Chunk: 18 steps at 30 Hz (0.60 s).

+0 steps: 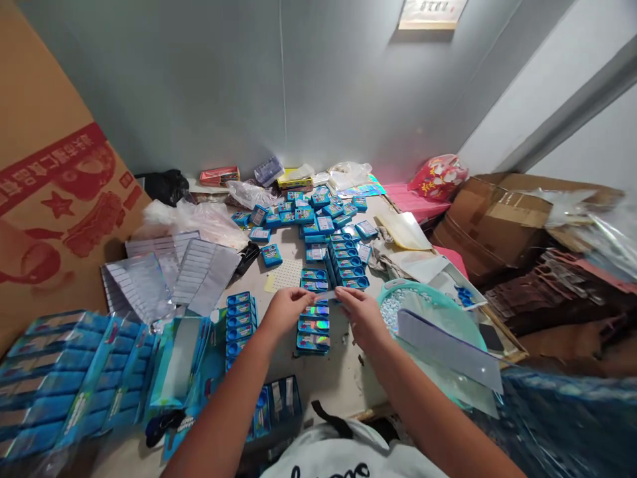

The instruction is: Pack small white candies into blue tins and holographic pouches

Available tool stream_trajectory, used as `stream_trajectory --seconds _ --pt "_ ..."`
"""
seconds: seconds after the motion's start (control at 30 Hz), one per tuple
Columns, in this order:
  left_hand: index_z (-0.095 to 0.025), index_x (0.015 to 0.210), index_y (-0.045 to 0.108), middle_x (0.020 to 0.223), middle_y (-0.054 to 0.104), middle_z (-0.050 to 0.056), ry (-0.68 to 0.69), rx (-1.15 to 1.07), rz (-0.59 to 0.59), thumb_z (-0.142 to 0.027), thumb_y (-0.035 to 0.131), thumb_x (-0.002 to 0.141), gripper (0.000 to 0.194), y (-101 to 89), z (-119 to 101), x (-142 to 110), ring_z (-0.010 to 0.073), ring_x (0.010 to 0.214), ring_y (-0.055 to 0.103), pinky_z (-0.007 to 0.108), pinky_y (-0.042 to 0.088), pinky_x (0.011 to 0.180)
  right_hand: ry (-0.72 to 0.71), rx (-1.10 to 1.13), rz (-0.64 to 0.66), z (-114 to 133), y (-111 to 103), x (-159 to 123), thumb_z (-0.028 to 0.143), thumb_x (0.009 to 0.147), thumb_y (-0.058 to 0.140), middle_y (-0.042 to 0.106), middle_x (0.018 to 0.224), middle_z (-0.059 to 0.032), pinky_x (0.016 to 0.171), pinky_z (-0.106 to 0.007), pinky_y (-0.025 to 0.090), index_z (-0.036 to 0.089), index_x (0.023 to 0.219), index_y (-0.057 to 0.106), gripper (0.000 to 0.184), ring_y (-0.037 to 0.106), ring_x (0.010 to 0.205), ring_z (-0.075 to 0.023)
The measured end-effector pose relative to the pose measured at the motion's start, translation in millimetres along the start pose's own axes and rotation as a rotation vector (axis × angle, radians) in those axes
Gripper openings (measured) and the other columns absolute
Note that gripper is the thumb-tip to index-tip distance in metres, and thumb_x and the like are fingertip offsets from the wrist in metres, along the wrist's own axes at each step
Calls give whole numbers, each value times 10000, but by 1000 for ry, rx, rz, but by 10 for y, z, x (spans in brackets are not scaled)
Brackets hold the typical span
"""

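Honestly not much legible text here. Big brown carton (52, 192) on the left has pale Chinese characters along a red band (52, 166), but I can't make them out reliably. Paper sign (432, 14) on the wall has a row of dark characters, too blurry to read. Little blue boxes (271, 255): printed labels, way too tiny. Pale shirt (353, 457): black script, cut off at the bottom edge.

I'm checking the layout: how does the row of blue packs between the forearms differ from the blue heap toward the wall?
The row is neatly lined up; the heap is scattered at varied angles. The row's packs flash rainbow reflections; the heap's mostly show printed labels. Both are mainly blue.
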<state>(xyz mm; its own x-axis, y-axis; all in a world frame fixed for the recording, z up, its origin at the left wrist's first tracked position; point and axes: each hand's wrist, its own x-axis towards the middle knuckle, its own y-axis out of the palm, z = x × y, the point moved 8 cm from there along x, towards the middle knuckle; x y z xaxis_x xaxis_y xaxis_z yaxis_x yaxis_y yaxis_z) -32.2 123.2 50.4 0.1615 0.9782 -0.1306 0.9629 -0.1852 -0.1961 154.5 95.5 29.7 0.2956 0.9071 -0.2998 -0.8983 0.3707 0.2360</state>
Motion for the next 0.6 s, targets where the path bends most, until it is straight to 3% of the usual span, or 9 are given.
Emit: stream_trajectory --seconds 0.13,0.27,0.33,0.5,0.6 --pt "-153 774 735 772 726 64 34 169 -37 -388 605 809 272 55 9 609 198 747 649 292 472 709 -4 14 -168 -258 59 476 481 577 779 724 729 -58 619 -302 506 170 783 705 380 665 707 -210" --pt "-156 752 722 858 720 90 35 358 -115 -333 613 814 217 134 12 1012 237 922 642 324 451 824 -59 -86 -302 -307 105 760 493 696 672 738 789 -89 682 -323 515 172 815 672 343 678 789 -245" --pt "-153 712 696 844 705 86 25 429 -115 -321 630 818 210 160 19 1140 233 951 634 328 446 850 -81 -156 -340 -299 108 823 463 736 634 742 885 -120 753 -340 513 163 847 658 321 677 850 -261" --pt "-153 665 602 614 585 -21 -46 532 -7 -436 603 900 368 213 121 1295 143 650 593 320 482 727 -89 -319 -370 -316 133 923 420 829 527 716 959 -147 802 -357 499 194 870 578 235 664 881 -268" --pt "-153 660 585 574 552 -44 -82 554 30 -481 595 907 411 217 202 1302 124 582 564 299 481 672 -88 -390 -367 -332 163 976 400 862 478 698 946 -143 792 -362 488 220 859 522 185 650 885 -273"
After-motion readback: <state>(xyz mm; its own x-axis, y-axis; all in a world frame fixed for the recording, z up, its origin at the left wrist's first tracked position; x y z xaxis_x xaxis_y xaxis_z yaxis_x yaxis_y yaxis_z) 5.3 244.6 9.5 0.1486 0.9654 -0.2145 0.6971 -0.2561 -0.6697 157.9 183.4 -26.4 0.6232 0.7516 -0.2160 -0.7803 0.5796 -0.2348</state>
